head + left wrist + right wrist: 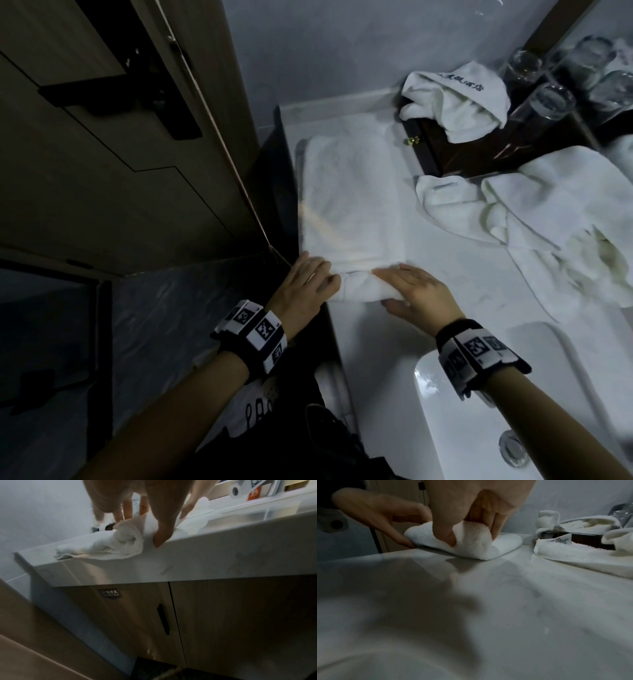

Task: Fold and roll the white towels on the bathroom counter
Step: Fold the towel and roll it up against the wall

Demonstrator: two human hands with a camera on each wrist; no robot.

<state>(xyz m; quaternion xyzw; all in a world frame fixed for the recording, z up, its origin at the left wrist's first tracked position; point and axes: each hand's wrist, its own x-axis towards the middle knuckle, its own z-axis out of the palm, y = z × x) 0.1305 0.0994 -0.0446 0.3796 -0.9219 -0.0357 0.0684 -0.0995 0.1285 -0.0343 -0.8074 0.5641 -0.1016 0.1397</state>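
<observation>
My right hand (416, 293) curls round the roll's (471, 540) near end, thumb under; my left hand (303, 281) pinches its other end at the counter's (462, 308) left edge. The unrolled towel (352, 202) lies flat beyond. Bare counter lies to the right, before the loose towels (534, 209).

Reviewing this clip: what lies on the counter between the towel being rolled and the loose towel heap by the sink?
Nothing: in the head view a bare strip of counter separates the folded towel from the heap. The right wrist view shows the same.
</observation>
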